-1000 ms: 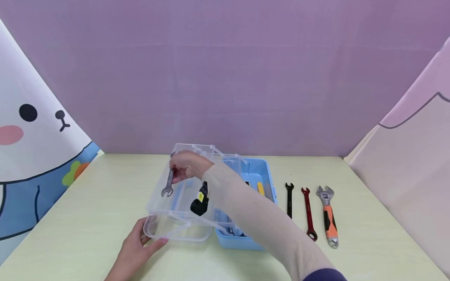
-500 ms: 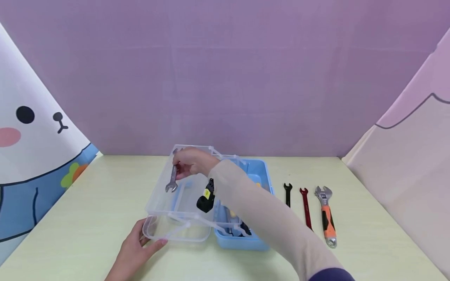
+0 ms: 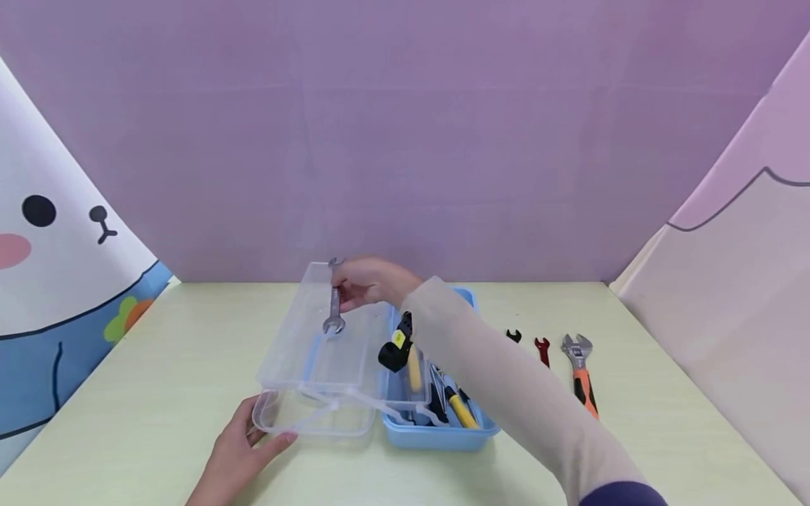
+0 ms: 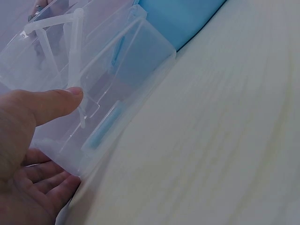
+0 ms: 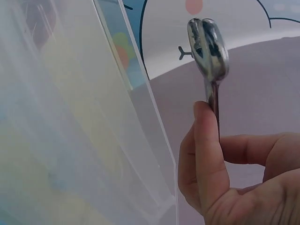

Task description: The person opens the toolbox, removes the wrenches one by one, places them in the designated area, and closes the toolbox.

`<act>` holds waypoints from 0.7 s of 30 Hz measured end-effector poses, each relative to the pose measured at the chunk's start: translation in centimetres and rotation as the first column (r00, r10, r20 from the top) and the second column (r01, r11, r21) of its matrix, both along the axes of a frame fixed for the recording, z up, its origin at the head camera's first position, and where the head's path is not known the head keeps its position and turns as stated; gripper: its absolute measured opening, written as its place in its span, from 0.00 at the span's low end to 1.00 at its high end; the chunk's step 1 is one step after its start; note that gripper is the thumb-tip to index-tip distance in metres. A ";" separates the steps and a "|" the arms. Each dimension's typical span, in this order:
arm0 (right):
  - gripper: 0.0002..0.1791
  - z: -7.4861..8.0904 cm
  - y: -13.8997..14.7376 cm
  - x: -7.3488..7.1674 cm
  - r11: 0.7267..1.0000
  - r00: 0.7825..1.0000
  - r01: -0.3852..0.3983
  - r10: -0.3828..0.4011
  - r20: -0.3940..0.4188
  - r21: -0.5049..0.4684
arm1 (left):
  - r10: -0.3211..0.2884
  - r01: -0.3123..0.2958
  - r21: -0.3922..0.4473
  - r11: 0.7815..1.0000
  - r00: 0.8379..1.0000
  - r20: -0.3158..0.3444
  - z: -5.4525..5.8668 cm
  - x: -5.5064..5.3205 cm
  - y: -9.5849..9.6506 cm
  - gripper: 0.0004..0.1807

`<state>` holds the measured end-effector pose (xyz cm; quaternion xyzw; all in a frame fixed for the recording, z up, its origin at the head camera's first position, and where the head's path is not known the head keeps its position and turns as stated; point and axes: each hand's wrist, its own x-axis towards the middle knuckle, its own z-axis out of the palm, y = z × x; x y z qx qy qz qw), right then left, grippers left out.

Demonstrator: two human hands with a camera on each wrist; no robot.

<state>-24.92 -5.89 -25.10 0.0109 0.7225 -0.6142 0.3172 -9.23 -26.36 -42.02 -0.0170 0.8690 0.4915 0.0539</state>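
My right hand (image 3: 370, 280) pinches a silver open-end wrench (image 3: 335, 313) by its shank, one end pointing up and the other down, above the clear fold-out trays. In the right wrist view, the wrench (image 5: 211, 56) sticks up past my fingertips, beside a clear plastic wall (image 5: 93, 108). My left hand (image 3: 237, 446) grips the left corner of the lower clear tray (image 3: 323, 431). The left wrist view shows the thumb (image 4: 56, 105) over that tray and the other fingers at its bottom corner. The trays hang out leftward from a blue toolbox (image 3: 436, 440) on white hinge arms.
Inside the toolbox lie several tools, among them a yellow-handled one (image 3: 462, 411). To the right are a black wrench (image 3: 514, 335), a red wrench (image 3: 542, 350) and an orange-handled adjustable wrench (image 3: 579, 358), partly behind my right sleeve (image 3: 506, 379).
My right hand has moved right and slightly up with the wrench, and its sleeve now covers more of the tools on the table. The left hand stays at the tray corner.
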 end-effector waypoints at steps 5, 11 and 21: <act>0.20 0.1 1.1 -0.2 1.000 1.000 -0.025 0.025 -0.015 0.013 | -0.005 0.005 0.006 1.000 1.000 0.003 -0.1 0.0 -0.1 0.42; 0.14 0.4 2.5 0.1 0.999 0.998 -0.024 0.027 -0.057 0.044 | -0.004 0.005 0.015 1.000 1.000 -0.004 0.0 0.0 -0.1 0.42; 0.05 0.2 5.1 0.5 0.997 0.997 0.007 -0.001 -0.081 0.083 | -0.005 0.004 0.022 1.000 0.999 0.034 -0.1 -0.3 -0.3 0.43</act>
